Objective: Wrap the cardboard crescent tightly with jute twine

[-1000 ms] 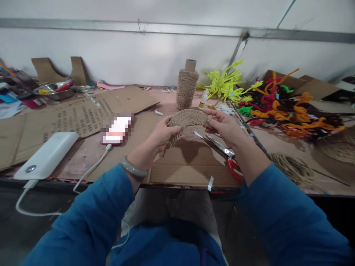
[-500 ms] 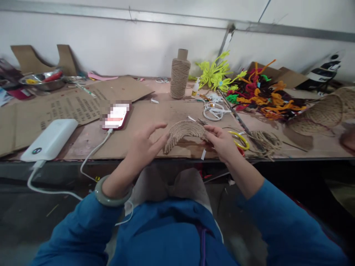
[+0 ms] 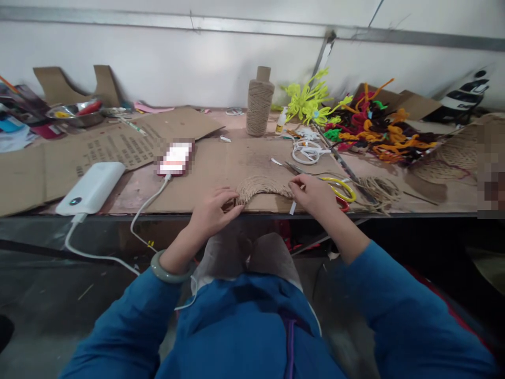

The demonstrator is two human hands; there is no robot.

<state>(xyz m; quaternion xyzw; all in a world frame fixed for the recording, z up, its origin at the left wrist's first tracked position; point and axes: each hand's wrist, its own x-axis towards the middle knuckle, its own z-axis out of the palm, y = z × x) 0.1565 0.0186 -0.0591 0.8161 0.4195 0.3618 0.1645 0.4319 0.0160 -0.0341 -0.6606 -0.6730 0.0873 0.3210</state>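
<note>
Down flat on the cardboard sheet [image 3: 209, 173], it seems, rests the twine arch [image 3: 263, 184] that both hands were holding up a second ago; the left hand, lifted away half a second back, is at it again.

On the left hand [image 3: 213, 211] the thumb stands apart from the fingers, their tips at the arch's left end, loosely by the look of it. On the right hand [image 3: 313, 195] thumb and forefinger are drawn together at the arch's right end; from where I stand I cannot tell whether they pinch any twine.

To the right of the arch, partly behind the right hand, lie the scissors [image 3: 340, 182], with a twine bundle [image 3: 381, 188] beyond them. Straight behind the arch stands the twine spool [image 3: 259, 108], a small white bottle [image 3: 281, 121] beside it. Left of the arch sit the phone [image 3: 176, 158] and, farther off, the white power bank [image 3: 91, 188].

What worries me is the table's front edge, so near the arch: a careless forearm could drag it off. Tugging one end might loosen the rows, and a blindly moved right hand could catch the scissor blades.
</note>
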